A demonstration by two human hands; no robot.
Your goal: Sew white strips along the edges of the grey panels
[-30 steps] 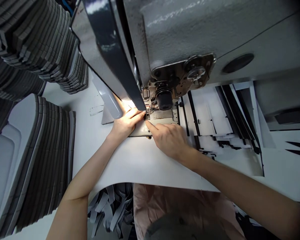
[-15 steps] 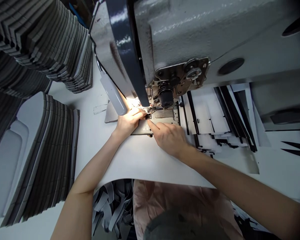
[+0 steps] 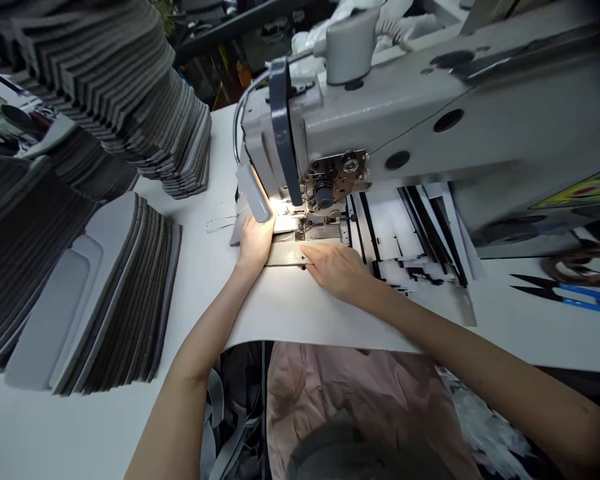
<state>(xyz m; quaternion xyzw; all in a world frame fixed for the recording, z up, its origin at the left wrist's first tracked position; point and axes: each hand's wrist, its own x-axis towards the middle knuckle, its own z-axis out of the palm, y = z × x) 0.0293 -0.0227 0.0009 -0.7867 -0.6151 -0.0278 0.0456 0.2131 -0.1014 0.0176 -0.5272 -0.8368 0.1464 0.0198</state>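
Observation:
Under the lit lamp of the sewing machine, my left hand lies on a grey fabric piece left of the needle area. Its fingertips are hidden behind the lamp head, so its grip cannot be made out. My right hand rests on the metal plate in front of the needle area, fingers extended and nothing visible in them.
Tall stacks of grey padded pieces stand on the white table at the left. White and black strips lie behind my right hand. Blue-handled scissors lie at the right. Dark strips hang below the table edge.
The view has shifted, showing more of the machine and the scissors' handles. My left hand has drawn away from the needle to the left, and more of the fabric shows beside it.

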